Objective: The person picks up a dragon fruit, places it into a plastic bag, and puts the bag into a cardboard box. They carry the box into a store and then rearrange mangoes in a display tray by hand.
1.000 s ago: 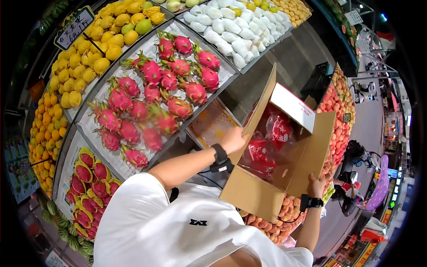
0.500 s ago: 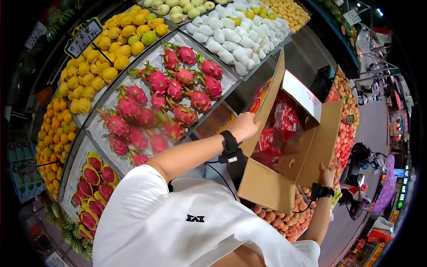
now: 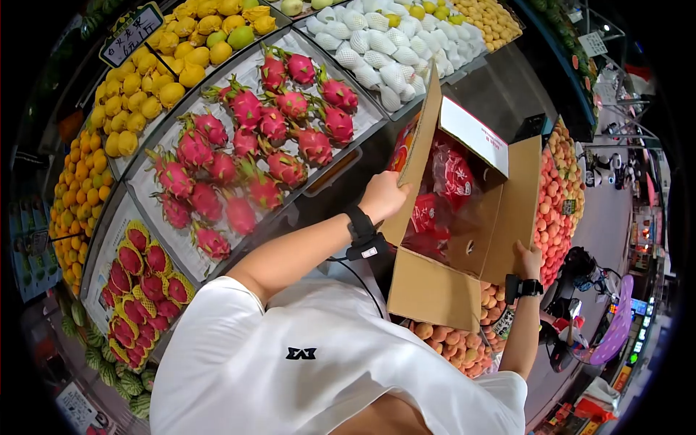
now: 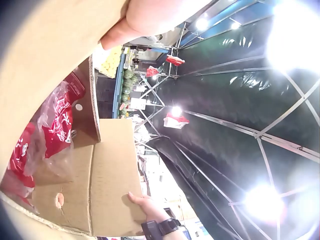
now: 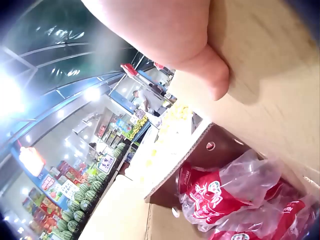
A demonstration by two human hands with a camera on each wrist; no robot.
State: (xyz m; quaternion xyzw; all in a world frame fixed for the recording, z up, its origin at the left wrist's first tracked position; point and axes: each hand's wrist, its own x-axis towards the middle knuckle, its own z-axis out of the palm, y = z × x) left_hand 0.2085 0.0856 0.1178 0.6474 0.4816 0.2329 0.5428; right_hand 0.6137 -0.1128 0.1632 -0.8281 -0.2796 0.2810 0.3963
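Observation:
An opened cardboard box (image 3: 438, 290) is held up in front of the torso, its flaps spread. Red printed packages in clear plastic (image 3: 455, 177) lie inside it. My left hand (image 3: 384, 196) grips the flap on the left side; its thumb (image 4: 117, 35) lies against the cardboard in the left wrist view. On the opposite side, my right hand (image 3: 530, 259) pinches the other flap, thumb (image 5: 216, 75) on the inner face and the other fingers hidden behind. A white flap with red print (image 3: 475, 134) stands up at the box's far side.
Dragon fruit (image 3: 272, 123) lie on a paper-lined display tray at the left, close to the box. Beyond are yellow fruit (image 3: 134, 101) and fruit in white foam nets (image 3: 380, 54). Peach-like fruit (image 3: 453, 348) sit beneath and right of the box. A walkway (image 3: 609, 203) runs along the right.
The box has moved farther forward, first rightward and then slightly back left in the head view. Both hands have stayed on its flaps. The crate behind the left hand is now mostly covered.

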